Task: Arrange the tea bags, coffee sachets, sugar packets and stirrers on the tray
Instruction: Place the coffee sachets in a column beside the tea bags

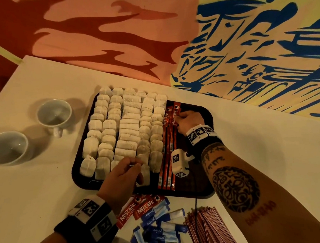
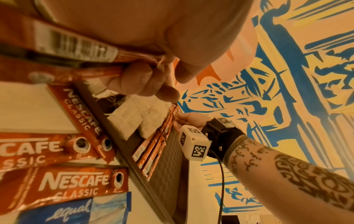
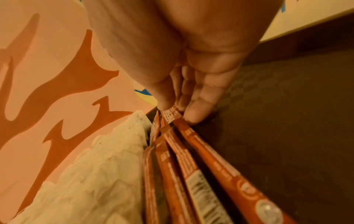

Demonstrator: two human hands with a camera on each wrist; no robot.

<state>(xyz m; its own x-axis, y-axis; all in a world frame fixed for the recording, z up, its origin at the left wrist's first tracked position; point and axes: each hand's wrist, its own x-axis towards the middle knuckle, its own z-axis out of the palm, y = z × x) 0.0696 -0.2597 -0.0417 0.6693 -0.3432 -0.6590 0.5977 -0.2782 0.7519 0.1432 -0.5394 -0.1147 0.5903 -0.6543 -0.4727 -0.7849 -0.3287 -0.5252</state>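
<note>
Closest up, pink stirrers [image 1: 211, 230], blue Equal sugar packets [image 1: 160, 230] and spare Nescafe sachets [image 1: 137, 209] sit off the tray [image 1: 202, 116]. Left hand [image 1: 121, 176] pinches a couple of sachets [image 2: 76, 50] over the tea bags [image 1: 125, 128]. Farther back, right hand [image 1: 189, 122] pinches the top end of the sachet row [image 1: 169, 145] on the tray.
</note>
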